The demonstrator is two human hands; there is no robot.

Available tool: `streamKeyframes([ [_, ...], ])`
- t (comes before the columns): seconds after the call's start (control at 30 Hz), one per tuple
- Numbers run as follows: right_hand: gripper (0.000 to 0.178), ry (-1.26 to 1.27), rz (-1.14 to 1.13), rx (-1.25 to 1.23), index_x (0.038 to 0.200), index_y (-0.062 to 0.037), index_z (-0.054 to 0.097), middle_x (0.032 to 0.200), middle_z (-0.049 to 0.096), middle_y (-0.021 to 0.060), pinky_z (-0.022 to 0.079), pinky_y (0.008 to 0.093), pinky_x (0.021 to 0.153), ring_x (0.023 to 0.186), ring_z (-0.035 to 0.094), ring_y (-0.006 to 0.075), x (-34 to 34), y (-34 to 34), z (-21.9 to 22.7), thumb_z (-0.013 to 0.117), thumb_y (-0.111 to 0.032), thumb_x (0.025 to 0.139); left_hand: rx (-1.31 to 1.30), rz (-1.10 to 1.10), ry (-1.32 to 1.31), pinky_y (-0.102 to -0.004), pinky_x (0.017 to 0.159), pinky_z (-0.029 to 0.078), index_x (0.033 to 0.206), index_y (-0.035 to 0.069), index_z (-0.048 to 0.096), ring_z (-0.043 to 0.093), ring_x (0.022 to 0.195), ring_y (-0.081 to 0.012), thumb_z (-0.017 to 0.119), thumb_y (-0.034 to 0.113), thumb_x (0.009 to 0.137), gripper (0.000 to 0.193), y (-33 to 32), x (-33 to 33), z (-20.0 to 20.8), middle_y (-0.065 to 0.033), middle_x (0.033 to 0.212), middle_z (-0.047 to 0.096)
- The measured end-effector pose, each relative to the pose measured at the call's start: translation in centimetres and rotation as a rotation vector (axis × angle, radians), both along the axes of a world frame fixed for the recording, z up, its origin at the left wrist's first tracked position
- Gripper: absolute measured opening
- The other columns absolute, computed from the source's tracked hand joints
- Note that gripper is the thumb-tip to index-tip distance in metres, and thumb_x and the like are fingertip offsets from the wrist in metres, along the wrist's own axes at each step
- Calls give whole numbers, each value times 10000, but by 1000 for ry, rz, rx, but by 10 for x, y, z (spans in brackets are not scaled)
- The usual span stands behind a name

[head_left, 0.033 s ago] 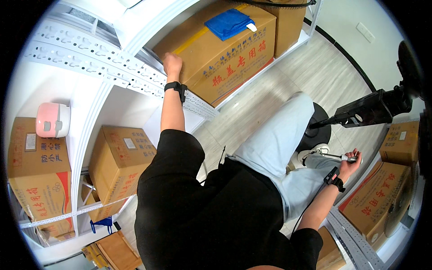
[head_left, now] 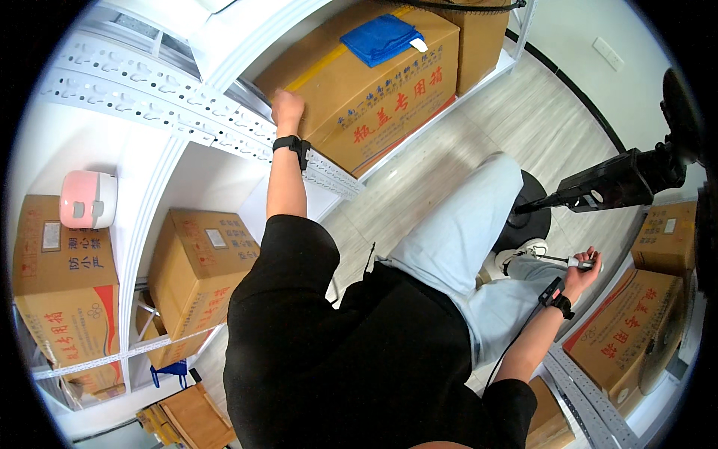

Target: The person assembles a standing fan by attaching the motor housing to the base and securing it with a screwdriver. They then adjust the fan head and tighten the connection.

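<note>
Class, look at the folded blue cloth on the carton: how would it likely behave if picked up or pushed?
The cloth would probably be floppy and unfold if lifted by one corner, since its layers look soft and loosely stacked. It is likely light, being a small, flat pile. Pushed, it might slide or bunch up, as nothing visible pins it to the carton.

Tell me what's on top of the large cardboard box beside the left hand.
On the large cardboard box: a folded blue cloth with a white tag, and yellow tape. The cloth hides the surface beneath it, and the box's contents are out of sight.
</note>
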State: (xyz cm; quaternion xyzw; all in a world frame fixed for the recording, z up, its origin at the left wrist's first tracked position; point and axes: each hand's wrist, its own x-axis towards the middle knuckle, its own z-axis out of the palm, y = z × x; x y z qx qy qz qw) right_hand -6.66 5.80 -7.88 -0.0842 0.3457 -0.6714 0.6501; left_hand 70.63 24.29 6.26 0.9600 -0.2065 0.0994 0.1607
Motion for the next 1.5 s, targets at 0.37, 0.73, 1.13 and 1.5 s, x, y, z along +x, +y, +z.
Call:
streamKeyframes([
  [0.37, 129, 4, -6, 15, 914, -66, 573, 947, 646, 91, 415, 242, 534, 625, 492, 126, 4, 0, 3, 622, -182, 888, 532, -260, 8, -392, 753, 510, 1012, 57, 663, 637, 989, -293, 462, 171, 876, 268, 0, 8, -65, -161, 1044, 668],
  [0.73, 132, -15, 6, 17, 893, -75, 570, 947, 643, 80, 418, 251, 548, 637, 492, 123, -1, -1, -6, 613, -199, 895, -1517, -63, 1198, -315, 504, 406, 864, -26, 537, 490, 586, -205, 496, 94, 878, 128, -28, 84, -67, -143, 739, 552],
  [1.13, 139, 5, -12, -15, 887, -73, 566, 914, 625, 75, 405, 247, 548, 637, 487, 125, -4, -4, -7, 603, -206, 901, -196, -263, -85, -454, 788, 495, 910, 47, 694, 635, 867, -382, 603, 208, 826, 203, -39, 60, -79, -212, 889, 662],
  [1.5, 117, 81, -90, -23, 930, -78, 586, 926, 632, 73, 423, 267, 560, 660, 500, 130, -23, 11, -3, 595, -190, 896, -140, -378, -139, -424, 740, 502, 933, 54, 698, 646, 868, -350, 575, 246, 849, 243, -73, 35, -93, -205, 878, 672],
])
